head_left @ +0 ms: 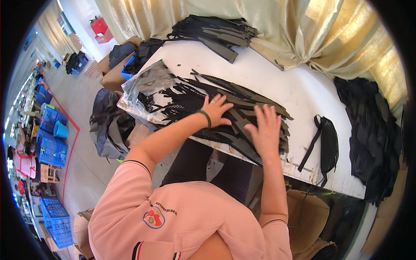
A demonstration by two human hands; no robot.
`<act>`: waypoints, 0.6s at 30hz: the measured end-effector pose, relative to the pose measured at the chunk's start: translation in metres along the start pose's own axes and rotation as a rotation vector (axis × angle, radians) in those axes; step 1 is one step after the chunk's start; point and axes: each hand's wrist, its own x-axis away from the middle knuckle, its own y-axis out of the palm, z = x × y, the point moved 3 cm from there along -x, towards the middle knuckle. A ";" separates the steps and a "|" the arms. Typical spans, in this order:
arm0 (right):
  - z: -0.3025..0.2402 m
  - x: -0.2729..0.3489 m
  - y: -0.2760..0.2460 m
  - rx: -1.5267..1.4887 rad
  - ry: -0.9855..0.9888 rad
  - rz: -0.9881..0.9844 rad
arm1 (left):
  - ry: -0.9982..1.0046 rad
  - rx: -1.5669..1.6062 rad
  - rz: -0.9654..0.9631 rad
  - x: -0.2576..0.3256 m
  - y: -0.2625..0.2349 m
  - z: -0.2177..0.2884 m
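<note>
A spread pile of black fabric and mesh strips [182, 106] lies across the white table in front of me. My left hand [216, 112] rests on the middle of the pile, palm down with its fingers spread. On the right end of the pile lies my right hand [265, 130], fingers stretched out and thumb apart. Neither hand grips anything that I can see. Some strips hang over the table's near edge between my hands. A crumpled clear plastic bag [149, 82] sits at the left end of the pile.
A small black pouch with a strap [328, 145] lies on the white table [303, 97] at right. More black pieces are heaped at the far edge [212, 32] and right edge [368, 125]. Cardboard boxes [113, 71] and a dark bag [106, 125] stand left; an open carton [307, 212] stands below right.
</note>
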 end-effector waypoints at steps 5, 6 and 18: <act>0.030 0.030 0.064 0.069 -0.057 -0.155 | 0.084 0.073 0.267 0.009 0.026 0.015; 0.035 0.030 0.068 0.081 -0.060 -0.159 | 0.085 0.078 0.293 0.007 0.027 0.016; 0.063 -0.020 0.074 0.144 0.042 -0.026 | 0.169 0.460 0.547 -0.065 0.024 0.000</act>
